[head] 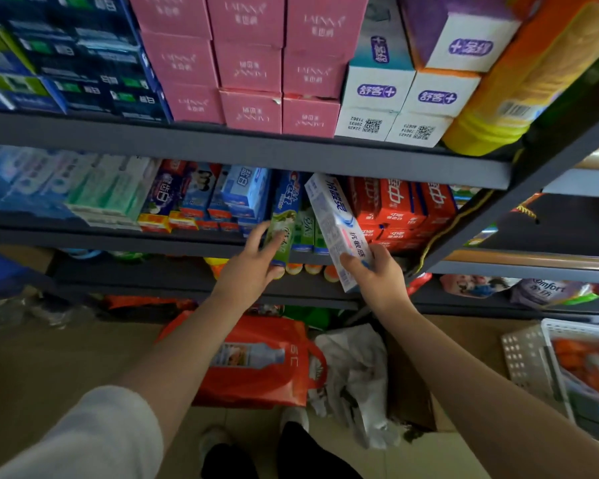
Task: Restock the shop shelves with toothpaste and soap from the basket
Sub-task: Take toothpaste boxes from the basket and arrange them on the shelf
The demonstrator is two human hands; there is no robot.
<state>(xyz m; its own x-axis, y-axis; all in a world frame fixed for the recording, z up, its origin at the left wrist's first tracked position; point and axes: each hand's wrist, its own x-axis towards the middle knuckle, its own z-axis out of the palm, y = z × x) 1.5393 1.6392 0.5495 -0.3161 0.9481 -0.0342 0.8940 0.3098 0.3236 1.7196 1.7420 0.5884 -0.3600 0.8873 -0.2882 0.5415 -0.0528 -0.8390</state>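
My right hand grips the near end of a white and blue toothpaste box, whose far end points into the middle shelf between green boxes and red boxes. My left hand holds a green and blue toothpaste box at the shelf's front edge, thumb under its near end and fingers spread along its side. A white basket with orange and blue packs stands on the floor at the far right.
The upper shelf carries pink boxes, dark blue boxes and white and purple boxes. On the floor below my arms sit a red bag and a white plastic bag. The shelf's dark upright post slants at the right.
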